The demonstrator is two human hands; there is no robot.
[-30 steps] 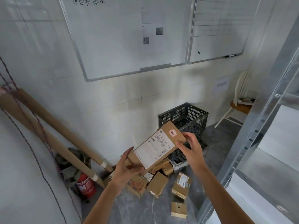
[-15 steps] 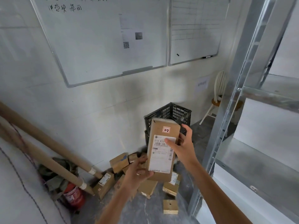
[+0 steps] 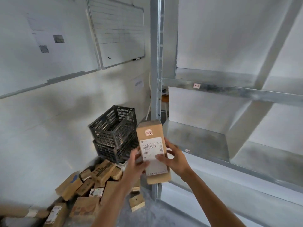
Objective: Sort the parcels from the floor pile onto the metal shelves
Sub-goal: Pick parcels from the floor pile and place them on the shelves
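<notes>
Parcel (image 3: pixel 150 138) upright in both hands (image 3: pixel 136 162) (image 3: pixel 174 158)

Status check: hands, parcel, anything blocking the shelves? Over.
Left hand and right hand both gripping the cardboard parcel, upright, tagged 2-2. Parcel near lower metal shelf. Corner post in line behind it; likely needs swinging right.

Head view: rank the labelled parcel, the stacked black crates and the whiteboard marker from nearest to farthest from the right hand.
1. Labelled parcel: gripped in the right hand, with the left hand on its other side.
2. Stacked black crates: to the left, on the floor by the wall.
3. Whiteboard marker: far up-left, on the board's ledge.
</notes>
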